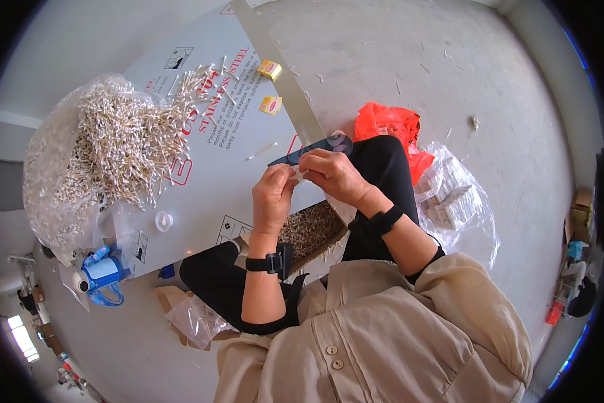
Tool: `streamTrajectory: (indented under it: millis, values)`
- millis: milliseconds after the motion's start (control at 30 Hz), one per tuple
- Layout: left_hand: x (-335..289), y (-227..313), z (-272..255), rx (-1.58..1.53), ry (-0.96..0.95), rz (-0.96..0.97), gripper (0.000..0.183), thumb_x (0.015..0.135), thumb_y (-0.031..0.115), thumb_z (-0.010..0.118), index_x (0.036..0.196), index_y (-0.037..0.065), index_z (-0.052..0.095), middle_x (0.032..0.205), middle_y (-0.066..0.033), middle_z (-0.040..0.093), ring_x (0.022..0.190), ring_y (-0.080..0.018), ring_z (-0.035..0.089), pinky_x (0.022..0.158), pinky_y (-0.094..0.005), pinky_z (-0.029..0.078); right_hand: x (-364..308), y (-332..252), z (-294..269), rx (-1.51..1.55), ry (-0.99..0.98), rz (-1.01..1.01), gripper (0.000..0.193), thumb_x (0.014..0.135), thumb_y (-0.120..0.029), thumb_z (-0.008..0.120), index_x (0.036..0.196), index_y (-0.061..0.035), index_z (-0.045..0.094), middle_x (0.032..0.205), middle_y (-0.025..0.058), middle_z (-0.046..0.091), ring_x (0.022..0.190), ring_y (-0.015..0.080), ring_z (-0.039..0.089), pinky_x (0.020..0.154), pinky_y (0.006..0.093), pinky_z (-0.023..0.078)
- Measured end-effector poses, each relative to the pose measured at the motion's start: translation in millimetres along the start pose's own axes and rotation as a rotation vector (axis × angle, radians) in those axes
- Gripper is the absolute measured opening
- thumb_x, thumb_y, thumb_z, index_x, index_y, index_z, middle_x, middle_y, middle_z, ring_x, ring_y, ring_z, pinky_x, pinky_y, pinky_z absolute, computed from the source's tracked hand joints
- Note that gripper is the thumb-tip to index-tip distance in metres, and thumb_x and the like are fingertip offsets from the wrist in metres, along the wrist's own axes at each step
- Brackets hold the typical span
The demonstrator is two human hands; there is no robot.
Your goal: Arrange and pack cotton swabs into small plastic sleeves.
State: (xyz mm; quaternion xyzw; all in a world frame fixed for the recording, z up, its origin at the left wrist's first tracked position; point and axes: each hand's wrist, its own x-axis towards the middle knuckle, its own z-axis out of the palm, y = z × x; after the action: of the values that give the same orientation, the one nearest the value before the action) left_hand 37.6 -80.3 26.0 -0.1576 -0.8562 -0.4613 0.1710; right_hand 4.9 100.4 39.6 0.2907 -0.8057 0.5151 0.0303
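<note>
My left hand (pixel 272 195) and my right hand (pixel 333 176) meet above the table's near edge, both closed in a pinch. Between their fingertips is a small white, partly see-through piece (pixel 298 174), too small and covered to name. Just beyond my fingers lies a dark blue pointed thing (pixel 292 158) with a round pinkish end. A single cotton swab (pixel 262 150) rests on the sheet-covered table (pixel 208 195). To the left, a big heap of cotton swabs (pixel 124 127) spills from a clear plastic bag (pixel 38 174).
Two small yellow boxes (pixel 270 70) lie near the table's far right edge. A white round cap-like piece (pixel 163 221) and a blue bottle (pixel 103 274) stand left. Below my hands is a filled cardboard box (pixel 314 232). On the right are a red bag (pixel 382 122) and clear-wrapped white packs (pixel 453 205).
</note>
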Motion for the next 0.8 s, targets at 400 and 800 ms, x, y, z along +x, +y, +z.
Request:
streamTrajectory:
  millis: [400, 800]
  values:
    - [4.7, 7.9, -10.3, 0.143, -0.021, -0.005, 0.025, 0.065, -0.006, 0.072, 0.076, 0.001, 0.052, 0.078, -0.0097, 0.055, 0.075, -0.0305, 0.057, 0.063, -0.0397, 0.047, 4.1, -2.8, 4.9, -0.188, 0.032, -0.206, 0.020, 0.067, -0.003, 0.070, 0.072, -0.0017, 0.052, 0.078, 0.0120, 0.054, 0.076, 0.0323, 0.059, 0.065, 0.0399, 0.050]
    - [-2.6, 10.0, -11.3, 0.290, -0.001, 0.082, 0.018, 0.071, -0.004, 0.068, 0.084, 0.005, 0.059, 0.076, -0.0069, 0.054, 0.075, -0.0287, 0.057, 0.063, -0.0398, 0.048, 1.1, -1.2, 5.6, -0.178, 0.051, -0.228, 0.016, 0.072, 0.001, 0.072, 0.081, -0.0045, 0.060, 0.079, 0.0084, 0.055, 0.074, 0.0289, 0.059, 0.062, 0.0358, 0.050]
